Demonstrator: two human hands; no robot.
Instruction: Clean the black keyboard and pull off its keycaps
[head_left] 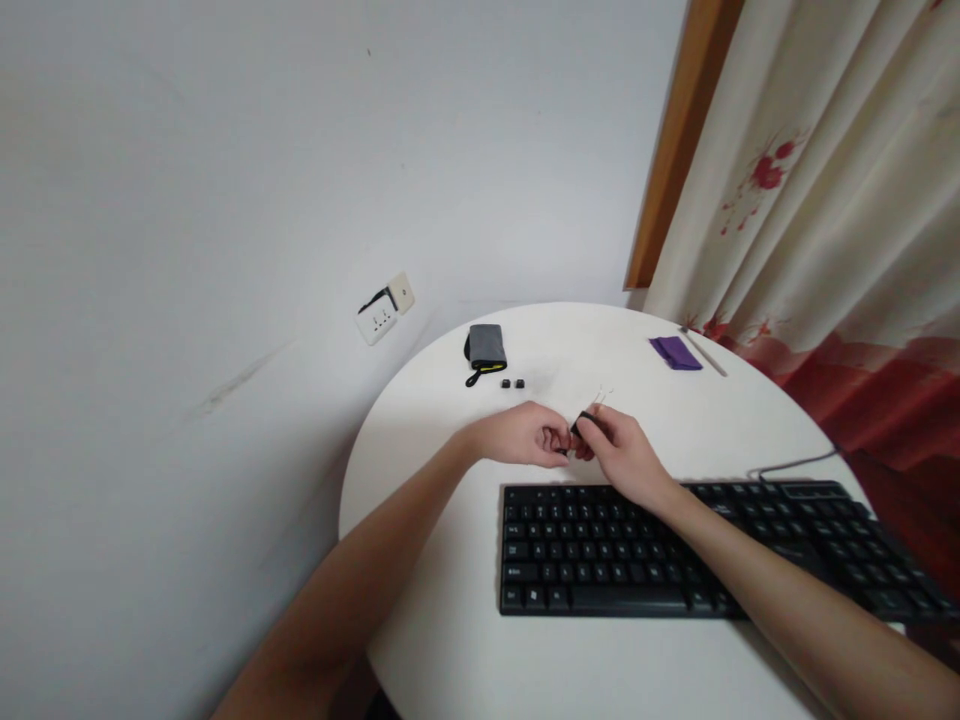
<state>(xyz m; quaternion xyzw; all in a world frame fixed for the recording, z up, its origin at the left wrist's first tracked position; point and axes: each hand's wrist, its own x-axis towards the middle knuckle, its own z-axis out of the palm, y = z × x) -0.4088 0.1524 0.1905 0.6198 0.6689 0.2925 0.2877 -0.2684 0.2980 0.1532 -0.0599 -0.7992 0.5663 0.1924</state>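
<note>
The right hand (628, 455) pinches a black piece (580, 422), likely for control. The left hand (519, 435) curls just left; I cannot tell its grip.

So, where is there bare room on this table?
Free: the table between the grey folded item and purple cloth; also the near side of the keyboard. Crowded: around the left hand, right hand and two small black blocks.

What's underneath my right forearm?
The black keyboard and some white tabletop pass beneath your right forearm; keys show on both sides, while those directly below are hidden.
</note>
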